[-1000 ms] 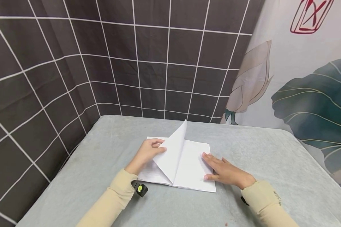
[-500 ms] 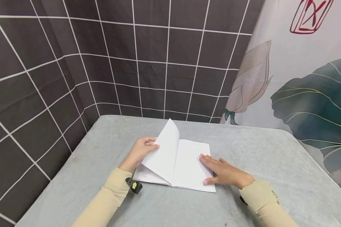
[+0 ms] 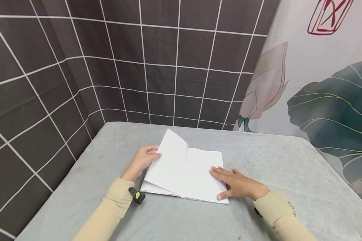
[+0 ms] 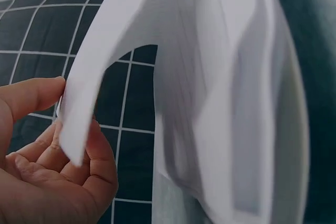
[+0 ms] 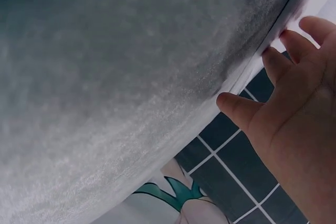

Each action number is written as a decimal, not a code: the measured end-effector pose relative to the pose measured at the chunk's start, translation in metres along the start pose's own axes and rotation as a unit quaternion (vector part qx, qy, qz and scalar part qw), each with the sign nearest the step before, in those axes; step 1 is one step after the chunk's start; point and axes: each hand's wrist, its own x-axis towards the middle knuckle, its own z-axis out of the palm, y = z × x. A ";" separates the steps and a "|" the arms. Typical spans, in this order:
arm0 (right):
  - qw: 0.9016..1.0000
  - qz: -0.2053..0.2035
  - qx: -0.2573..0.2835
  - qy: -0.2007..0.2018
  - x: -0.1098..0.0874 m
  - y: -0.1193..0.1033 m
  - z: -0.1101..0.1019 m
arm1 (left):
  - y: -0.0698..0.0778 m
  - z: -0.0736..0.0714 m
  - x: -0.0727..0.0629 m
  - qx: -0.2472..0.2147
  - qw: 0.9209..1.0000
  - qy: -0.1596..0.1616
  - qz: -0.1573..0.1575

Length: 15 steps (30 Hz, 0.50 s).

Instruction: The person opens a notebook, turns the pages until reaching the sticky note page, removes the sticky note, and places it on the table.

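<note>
An open notebook (image 3: 203, 180) with white, faintly lined pages lies on the grey cloth-covered table. My left hand (image 3: 141, 161) pinches the outer edge of a raised page (image 3: 169, 164) between thumb and fingers, over the notebook's left half. In the left wrist view this page (image 4: 100, 45) bends away from the thumb, and lined pages show beyond it. On the right half, my right hand (image 3: 238, 183) rests with fingers spread near the outer edge. The right wrist view shows those fingers (image 5: 278, 66) at the notebook's edge.
The grey table (image 3: 274, 160) spreads around the notebook on all sides. Behind it and to the left hangs a dark curtain (image 3: 160, 80) with white grid lines. A pale curtain (image 3: 313, 83) with leaf and flower prints hangs at the right.
My left hand has moved left, bringing the pinched page over from near upright to leaning low above the left half. The right hand has barely shifted.
</note>
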 end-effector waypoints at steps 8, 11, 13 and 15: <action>1.000 -0.003 0.009 -0.019 -0.001 0.000 -0.004 | -0.011 -0.009 0.001 0.040 0.999 -0.012 0.000; 1.000 -0.003 0.015 -0.025 0.000 0.000 -0.005 | -0.016 -0.013 0.001 0.055 0.998 -0.014 -0.003; 0.999 -0.003 0.018 -0.028 0.000 0.001 -0.006 | -0.018 -0.015 0.001 0.064 0.998 -0.015 -0.005; 0.999 -0.003 0.022 -0.032 0.001 0.001 -0.006 | -0.021 -0.016 0.000 0.070 0.997 -0.017 -0.007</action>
